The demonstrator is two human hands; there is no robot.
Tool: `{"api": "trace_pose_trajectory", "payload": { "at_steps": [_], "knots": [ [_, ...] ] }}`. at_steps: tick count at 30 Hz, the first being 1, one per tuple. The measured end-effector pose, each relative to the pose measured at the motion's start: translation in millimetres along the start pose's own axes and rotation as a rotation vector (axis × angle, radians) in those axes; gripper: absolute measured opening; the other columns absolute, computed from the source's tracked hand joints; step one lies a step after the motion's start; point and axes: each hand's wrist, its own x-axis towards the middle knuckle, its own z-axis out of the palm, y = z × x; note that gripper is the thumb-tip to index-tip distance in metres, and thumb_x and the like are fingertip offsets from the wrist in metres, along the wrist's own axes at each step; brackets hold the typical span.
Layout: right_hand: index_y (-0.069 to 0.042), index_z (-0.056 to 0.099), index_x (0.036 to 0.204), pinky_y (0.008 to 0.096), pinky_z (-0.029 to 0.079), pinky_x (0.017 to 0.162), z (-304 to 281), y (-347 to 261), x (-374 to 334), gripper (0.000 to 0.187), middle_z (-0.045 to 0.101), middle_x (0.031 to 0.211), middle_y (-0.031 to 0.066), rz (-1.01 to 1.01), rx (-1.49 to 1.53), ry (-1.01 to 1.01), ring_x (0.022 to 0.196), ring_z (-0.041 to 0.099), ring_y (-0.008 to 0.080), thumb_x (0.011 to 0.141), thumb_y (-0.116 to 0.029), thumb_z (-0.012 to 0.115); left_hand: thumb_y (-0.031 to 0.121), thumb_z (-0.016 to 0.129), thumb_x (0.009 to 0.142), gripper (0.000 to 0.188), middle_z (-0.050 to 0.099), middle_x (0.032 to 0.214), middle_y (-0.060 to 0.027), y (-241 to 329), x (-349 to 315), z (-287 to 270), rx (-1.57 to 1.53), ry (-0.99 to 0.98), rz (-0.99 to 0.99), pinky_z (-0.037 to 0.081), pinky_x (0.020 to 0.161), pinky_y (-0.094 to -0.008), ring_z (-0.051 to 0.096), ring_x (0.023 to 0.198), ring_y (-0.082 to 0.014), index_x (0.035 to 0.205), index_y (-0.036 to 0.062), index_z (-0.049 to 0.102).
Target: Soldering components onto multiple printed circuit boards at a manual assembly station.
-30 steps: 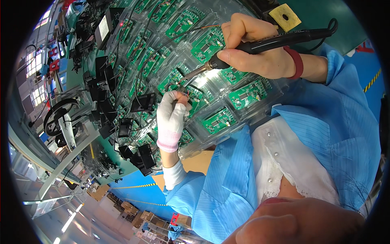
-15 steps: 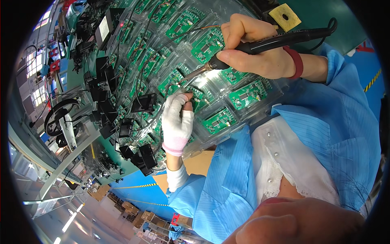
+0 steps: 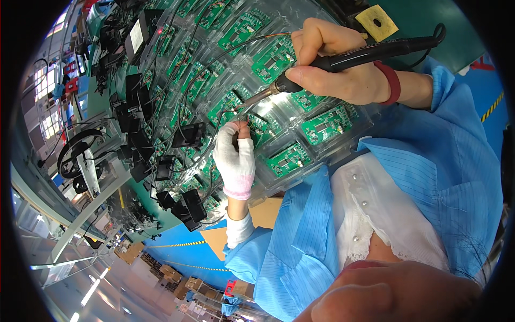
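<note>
My right hand (image 3: 343, 70) is closed around the black handle of a soldering iron (image 3: 351, 58). The iron's metal tip slants down and left to a green circuit board (image 3: 228, 107). Just below that tip, my left hand (image 3: 236, 155), in a white glove with bare fingertips, pinches what looks like a thin wire; the fingers partly hide it. Another board (image 3: 258, 124) lies right beside the left fingertips. The boards sit in compartments of a clear plastic tray (image 3: 292, 131).
More boards, such as one at the near right (image 3: 327, 124), fill the tray. Black cables and small black housings (image 3: 190, 135) crowd the left side. A yellow sponge (image 3: 376, 23) lies at the far right on the green mat (image 3: 450, 45). The iron's cord (image 3: 441, 33) loops at the right.
My left hand has turned slightly, its wrist moving a little right and its fingertips drawing together below the iron's tip. The right hand and iron have stayed nearly still.
</note>
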Motion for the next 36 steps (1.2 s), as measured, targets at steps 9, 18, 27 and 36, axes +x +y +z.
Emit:
{"api": "trace_pose_trajectory", "payload": {
  "at_steps": [9, 18, 27, 36],
  "knots": [
    [-0.008, 0.045, 0.075, 0.0185, 0.030, 0.050, -0.4, -0.5, -0.7, 0.023, 0.043, 0.062, -0.0009, 0.030, 0.011, -0.007, 0.053, 0.035, 0.0080, 0.073, 0.008, 0.061, -0.003, 0.062, 0.075, 0.016, 0.055, 0.090, -0.0096, 2.3, -0.6, 1.4, 0.286, -0.044, 0.349, 0.044, 0.067, -0.0292, 0.053, 0.075, -0.0208, 0.089, 0.0007, 0.056],
    [-0.008, 0.045, 0.076, 0.0185, 0.031, 0.051, -0.5, -0.4, -1.5, 0.022, 0.043, 0.063, -0.0005, 0.030, 0.028, -0.012, 0.054, 0.036, 0.0081, 0.073, 0.008, 0.061, -0.003, 0.063, 0.071, 0.016, 0.052, 0.095, -0.0107, -6.4, 3.0, -0.1, 0.226, -0.003, 0.333, 0.043, 0.070, -0.0290, 0.050, 0.079, -0.0216, 0.086, 0.0008, 0.057],
    [-0.007, 0.046, 0.077, 0.0185, 0.031, 0.051, -3.2, 1.4, -2.2, 0.022, 0.044, 0.064, -0.0002, 0.014, 0.006, -0.036, 0.054, 0.036, 0.0083, 0.073, 0.008, 0.060, -0.001, 0.063, 0.067, 0.010, 0.050, 0.098, -0.0095, 10.4, -1.1, 10.6, 0.207, -0.028, 0.180, 0.042, 0.065, -0.0261, 0.049, 0.078, -0.0190, 0.077, 0.0018, 0.060],
    [-0.007, 0.046, 0.077, 0.0196, 0.031, 0.052, -2.1, 5.4, -2.5, 0.022, 0.043, 0.064, -0.0002, -0.042, -0.027, -0.085, 0.055, 0.036, 0.0087, 0.072, 0.009, 0.061, 0.003, 0.064, 0.066, 0.009, 0.049, 0.096, -0.0091, 14.5, 7.9, 8.7, 0.244, -0.091, 0.081, 0.042, 0.062, -0.0255, 0.048, 0.074, -0.0176, 0.073, 0.0017, 0.059]
  ]
}}
